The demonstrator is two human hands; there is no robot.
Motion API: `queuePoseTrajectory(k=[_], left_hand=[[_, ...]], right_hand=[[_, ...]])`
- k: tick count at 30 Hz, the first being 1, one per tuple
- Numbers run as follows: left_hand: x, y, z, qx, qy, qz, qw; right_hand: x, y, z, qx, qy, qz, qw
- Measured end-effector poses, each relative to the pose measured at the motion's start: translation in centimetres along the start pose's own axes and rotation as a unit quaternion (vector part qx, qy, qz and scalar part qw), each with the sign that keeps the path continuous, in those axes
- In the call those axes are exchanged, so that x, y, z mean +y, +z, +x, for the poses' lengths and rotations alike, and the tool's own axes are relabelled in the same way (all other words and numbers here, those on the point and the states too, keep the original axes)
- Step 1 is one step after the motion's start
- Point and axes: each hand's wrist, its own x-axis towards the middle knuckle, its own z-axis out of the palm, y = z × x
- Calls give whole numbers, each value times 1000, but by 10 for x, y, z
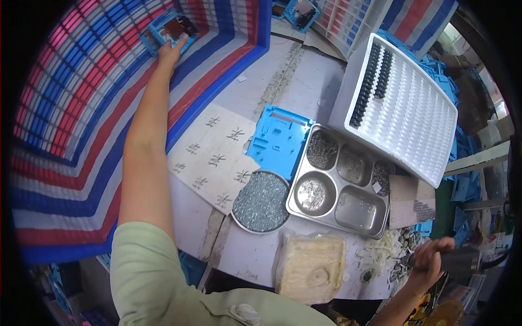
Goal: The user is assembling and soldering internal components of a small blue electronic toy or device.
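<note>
My left hand (172,50) reaches far into a basket lined with striped cloth. Its fingers close on the edge of a blue plastic housing (157,31) with a dark and brown inner part. At the lower right, my right hand (431,259) wraps round a dark electric screwdriver (459,260), whose cable runs off to the right. A flat blue plastic panel (278,140) lies on the table between the arms. Beside it are a round dish of small silvery pins or screws (262,201) and a metal compartment tray (340,191) with small metal parts.
The striped basket (103,163) fills the left side. A white ridged tray (405,108) with rows of black parts stands tilted at the right. Handwritten cardboard (209,152), a yellowish plastic-wrapped block (311,266) and pale scraps (380,252) lie on the table. Another blue housing (302,13) sits at the back.
</note>
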Motion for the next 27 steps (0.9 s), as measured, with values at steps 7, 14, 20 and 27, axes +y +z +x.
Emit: queuePoseTrajectory(k=[7, 14, 20, 27], left_hand=[[72, -140, -230, -167, -5, -354, 920], [157, -137, -513, -307, -71, -477, 820], [179, -138, -635, -499, -194, -423, 731], [187, -112, -632, -446, 374, 13, 813]], right_hand=[[-13, 33, -24, 132, -323, -280, 895], [36, 174, -101, -344, 200, 155, 904], [40, 117, -120, -216, 210, 228, 926], [30, 59, -118, -161, 281, 87, 942]])
